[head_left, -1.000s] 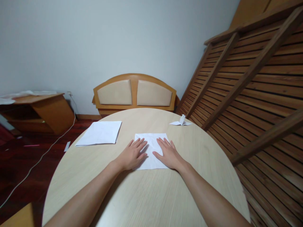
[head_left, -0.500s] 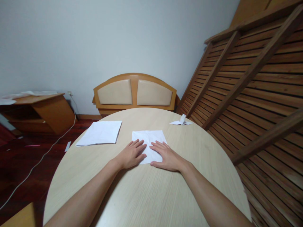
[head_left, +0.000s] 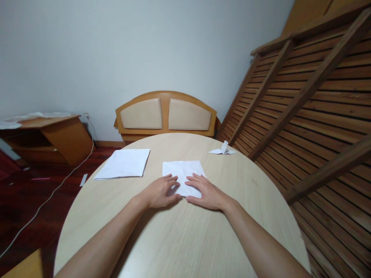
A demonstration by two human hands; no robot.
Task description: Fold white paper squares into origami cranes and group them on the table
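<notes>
Head camera view shows the fingers of the left hand (head_left: 162, 192) and the right hand (head_left: 209, 194) unclenched, loosely spread over a white paper sheet (head_left: 183, 168) at the middle of the round wooden table (head_left: 179, 239). Both thumbs lie by the sheet's near edge, their tips just apart; its far edge runs straight beyond the fingertips. Tabletop separates the sheet from the rim all round, widest toward the person and to the right. Both palms face down, wrists low, forearms slanting outward to the near rim. A white paper stack (head_left: 123, 164) lies near the left rim, a folded paper crane (head_left: 223, 148) by the far right rim. Past the far rim stands a padded headboard (head_left: 165, 116).
</notes>
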